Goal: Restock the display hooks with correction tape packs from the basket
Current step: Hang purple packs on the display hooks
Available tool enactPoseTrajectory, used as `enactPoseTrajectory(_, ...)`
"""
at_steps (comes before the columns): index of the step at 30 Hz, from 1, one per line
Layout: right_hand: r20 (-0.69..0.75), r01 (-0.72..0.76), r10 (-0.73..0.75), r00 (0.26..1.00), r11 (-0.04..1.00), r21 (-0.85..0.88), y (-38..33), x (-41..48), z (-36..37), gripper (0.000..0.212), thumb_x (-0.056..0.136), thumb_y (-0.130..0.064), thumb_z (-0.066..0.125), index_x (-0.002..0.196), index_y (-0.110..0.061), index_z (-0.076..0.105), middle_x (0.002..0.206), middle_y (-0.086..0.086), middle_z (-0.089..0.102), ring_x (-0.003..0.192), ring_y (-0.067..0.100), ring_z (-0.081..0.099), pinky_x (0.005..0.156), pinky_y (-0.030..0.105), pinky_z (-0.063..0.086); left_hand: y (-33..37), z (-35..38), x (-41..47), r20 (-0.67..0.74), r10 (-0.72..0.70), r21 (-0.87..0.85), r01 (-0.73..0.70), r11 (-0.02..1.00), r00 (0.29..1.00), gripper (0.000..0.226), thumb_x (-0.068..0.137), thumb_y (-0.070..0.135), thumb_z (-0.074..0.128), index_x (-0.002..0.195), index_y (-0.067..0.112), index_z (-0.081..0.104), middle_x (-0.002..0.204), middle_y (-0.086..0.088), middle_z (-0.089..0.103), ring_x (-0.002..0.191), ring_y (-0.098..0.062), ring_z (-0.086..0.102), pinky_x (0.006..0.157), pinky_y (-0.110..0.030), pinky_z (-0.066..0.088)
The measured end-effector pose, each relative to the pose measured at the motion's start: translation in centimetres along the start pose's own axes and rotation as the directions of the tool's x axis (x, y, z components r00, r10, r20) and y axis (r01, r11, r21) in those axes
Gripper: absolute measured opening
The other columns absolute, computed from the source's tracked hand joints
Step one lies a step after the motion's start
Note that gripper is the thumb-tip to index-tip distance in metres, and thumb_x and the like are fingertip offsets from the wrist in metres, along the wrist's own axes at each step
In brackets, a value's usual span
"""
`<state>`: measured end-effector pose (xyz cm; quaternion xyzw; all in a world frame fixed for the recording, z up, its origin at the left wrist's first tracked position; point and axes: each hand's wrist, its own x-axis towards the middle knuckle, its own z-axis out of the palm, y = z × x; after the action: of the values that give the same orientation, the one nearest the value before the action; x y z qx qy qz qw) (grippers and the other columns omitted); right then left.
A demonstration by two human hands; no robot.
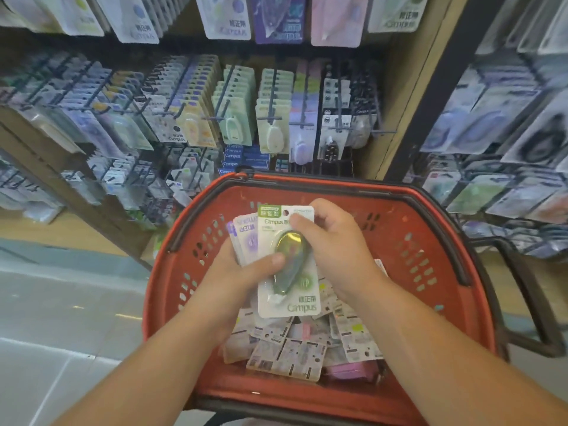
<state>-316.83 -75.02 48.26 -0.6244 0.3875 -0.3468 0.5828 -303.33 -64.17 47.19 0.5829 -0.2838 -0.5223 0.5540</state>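
Over the red basket both my hands hold a small stack of correction tape packs. The top pack is white with a green dispenser and a green label. My left hand grips the stack from the left, thumb across the front of the dispenser. My right hand pinches the top pack at its upper right edge. A purple pack sits behind it in the stack. Several more packs lie loose on the basket floor. Display hooks full of hanging packs stand straight ahead.
Black basket handles stick out to the right. More hook racks with packs hang at the right and the left. A wooden upright divides the racks. Light floor tiles lie at the lower left.
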Motion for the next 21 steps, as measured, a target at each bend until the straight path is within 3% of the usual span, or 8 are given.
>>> enactPoseTrajectory(4,0.136,-0.067,0.077,0.988,0.995,-0.078,0.2,0.8,1.2,0.031,0.100,-0.032,0.064,0.090,-0.003,0.057,0.076,0.008,0.059,0.065,0.018,0.053,0.059,0.035,0.042,0.7,-2.1,-0.3,-0.127,0.055,0.072,-0.046,0.996,0.990,0.062,0.053,0.015,0.086,0.112,0.027,0.071,0.105,-0.002,0.082,0.095,-0.023,0.079,0.070,-0.033,0.061)
enactPoseTrajectory(6,0.183,-0.188,0.197,0.963,0.980,-0.063,0.7,1.4,1.6,0.026,0.105,-0.037,0.054,0.100,-0.013,0.062,0.085,-0.005,0.066,0.070,0.012,0.061,0.059,0.031,0.046,1.1,-3.8,-0.7,-0.219,0.102,0.090,-0.084,0.992,0.970,0.056,0.054,0.010,0.082,0.107,0.022,0.069,0.096,0.002,0.082,0.086,-0.015,0.079,0.065,-0.026,0.060)
enactPoseTrajectory(10,0.221,-0.270,0.375,0.900,0.879,-0.393,5.9,3.8,2.4,0.019,0.103,-0.041,0.055,0.102,-0.025,0.063,0.112,0.000,0.066,0.096,0.019,0.064,0.076,0.036,0.051,1.7,-7.7,-2.0,-0.370,0.152,0.118,-0.115,0.986,0.916,0.089,0.040,0.029,0.089,0.124,0.016,0.064,0.110,-0.004,0.081,0.099,-0.023,0.078,0.079,-0.041,0.064)
enactPoseTrajectory(12,0.255,-0.246,0.468,0.846,0.768,-0.592,9.5,4.6,2.9,0.028,0.100,-0.044,0.060,0.119,-0.023,0.065,0.128,0.001,0.062,0.110,0.021,0.061,0.085,0.036,0.048,2.0,-9.3,-2.7,-0.409,0.182,0.157,-0.128,0.979,0.894,0.091,0.040,0.027,0.090,0.126,0.015,0.062,0.109,-0.002,0.081,0.099,-0.022,0.078,0.077,-0.039,0.064)
enactPoseTrajectory(15,0.313,-0.125,0.551,0.773,0.616,-0.778,13.4,5.4,4.0,0.072,0.088,-0.053,0.073,0.148,-0.022,0.048,0.150,0.004,0.050,0.130,0.025,0.053,0.098,0.034,0.046,2.6,-10.5,-3.4,-0.445,0.200,0.193,-0.125,0.973,0.873,0.074,0.046,0.015,0.089,0.115,0.022,0.064,0.101,0.006,0.082,0.092,-0.016,0.079,0.068,-0.029,0.062)
enactPoseTrajectory(17,0.378,0.104,0.547,0.747,0.466,-0.879,15.0,5.7,5.0,0.085,0.079,-0.052,0.081,0.151,-0.030,0.044,0.151,0.004,0.046,0.134,0.030,0.049,0.104,0.040,0.047,2.7,-10.9,-3.8,-0.459,0.190,0.177,-0.120,0.977,0.868,0.066,0.050,0.013,0.087,0.110,0.028,0.064,0.100,0.007,0.082,0.090,-0.013,0.079,0.068,-0.029,0.063)
enactPoseTrajectory(19,0.431,0.319,0.475,0.767,0.300,-0.899,15.8,5.7,5.9,0.070,0.081,-0.043,0.078,0.145,-0.036,0.051,0.140,0.002,0.050,0.129,0.032,0.048,0.101,0.042,0.047,2.9,-11.3,-4.0,-0.464,0.173,0.158,-0.111,0.981,0.869,0.062,0.055,0.013,0.083,0.111,0.029,0.063,0.101,0.008,0.081,0.090,-0.012,0.079,0.067,-0.029,0.062)
enactPoseTrajectory(21,0.500,0.443,0.374,0.781,0.233,-0.866,16.3,5.8,6.4,0.052,0.086,-0.030,0.071,0.136,-0.037,0.059,0.130,0.000,0.056,0.122,0.031,0.050,0.096,0.039,0.046,3.0,-11.4,-4.1,-0.458,0.161,0.151,-0.102,0.983,0.874,0.065,0.057,0.012,0.082,0.117,0.025,0.061,0.103,0.006,0.081,0.091,-0.014,0.079,0.067,-0.031,0.063)
